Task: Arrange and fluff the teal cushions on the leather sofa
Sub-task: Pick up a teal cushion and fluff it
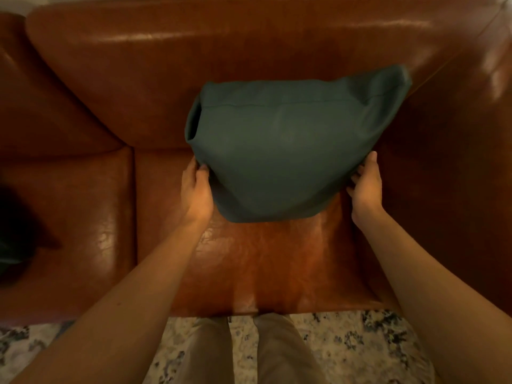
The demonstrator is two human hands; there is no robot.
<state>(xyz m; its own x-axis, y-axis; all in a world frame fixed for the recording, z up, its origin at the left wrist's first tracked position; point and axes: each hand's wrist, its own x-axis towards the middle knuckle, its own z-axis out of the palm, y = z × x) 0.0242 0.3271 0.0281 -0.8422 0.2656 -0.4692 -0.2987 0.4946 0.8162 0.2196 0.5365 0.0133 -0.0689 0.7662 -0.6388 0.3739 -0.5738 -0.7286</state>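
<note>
Both hands, left hand (195, 189) and right hand (365, 187), grip the teal cushion (277, 151) on the sofa (249, 51)

One teal cushion (279, 151), one leather sofa (249, 45), two hands: left (195, 189), right (365, 187).

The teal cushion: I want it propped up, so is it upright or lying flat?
Upright, tilted back: the teal cushion leans against the sofa backrest, held by left hand and right hand.

No readable text, label, brand, number or sign appears anywhere.
</note>
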